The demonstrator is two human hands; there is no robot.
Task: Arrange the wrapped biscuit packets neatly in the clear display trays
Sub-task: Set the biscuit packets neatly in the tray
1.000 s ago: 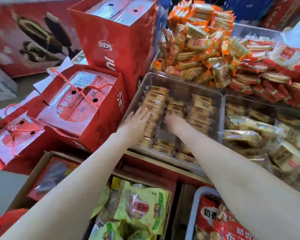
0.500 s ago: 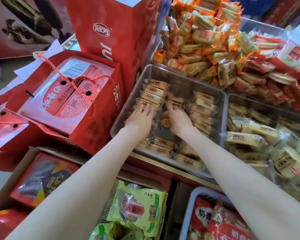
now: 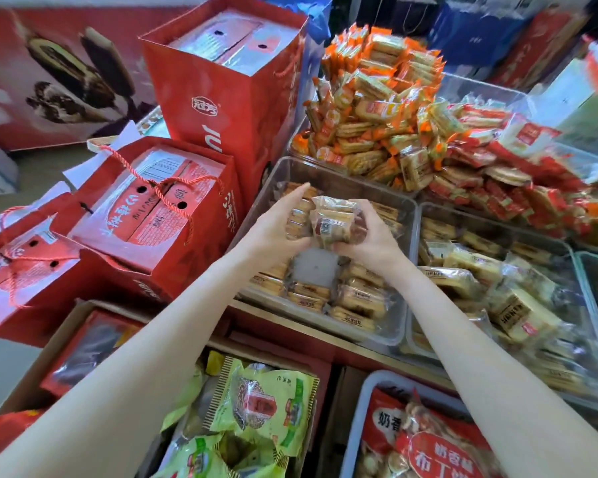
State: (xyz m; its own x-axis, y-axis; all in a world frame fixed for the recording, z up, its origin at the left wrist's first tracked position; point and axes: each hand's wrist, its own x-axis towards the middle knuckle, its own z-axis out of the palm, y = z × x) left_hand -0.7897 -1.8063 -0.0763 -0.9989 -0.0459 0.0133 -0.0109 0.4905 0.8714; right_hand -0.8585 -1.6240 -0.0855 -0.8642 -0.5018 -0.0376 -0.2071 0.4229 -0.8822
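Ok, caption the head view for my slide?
Both hands, left hand and right hand, lift biscuit packets above the clear tray.

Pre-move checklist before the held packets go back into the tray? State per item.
1. Left hand holds the bunch of packets: ok.
2. Right hand grips it from the other side: ok.
3. Bare spot on the floor of the clear tray under the hands: ok.
4. Packets at the tray's near edge lined up: not ok, several lie skewed.
5. Count of packets in the bunch: cannot tell.
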